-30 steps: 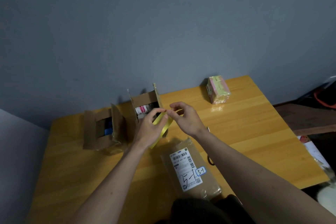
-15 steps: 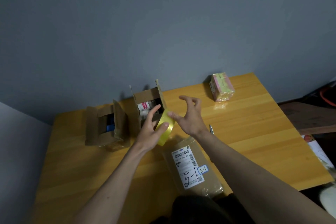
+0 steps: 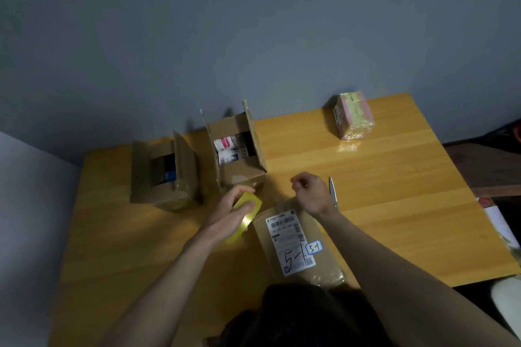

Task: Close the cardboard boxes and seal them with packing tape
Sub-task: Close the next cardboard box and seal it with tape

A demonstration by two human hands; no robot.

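Note:
My left hand grips a yellow roll of packing tape just left of a closed cardboard box with a white shipping label, lying at the near table edge. My right hand hovers over that box's far end with fingers curled; whether it pinches a tape end is too dim to tell. Two open cardboard boxes stand further back: the left open box holds dark and blue items, the middle open box holds white packets, flaps up.
A metal blade or scissors lies on the wooden table just right of my right hand. A small pink and yellow wrapped package stands at the far right by the grey wall. Clutter sits beyond the table's right edge.
Both hands came down and apart from in front of the middle open box. The left hand carried the tape roll toward the near left; the right hand dropped over the labelled box.

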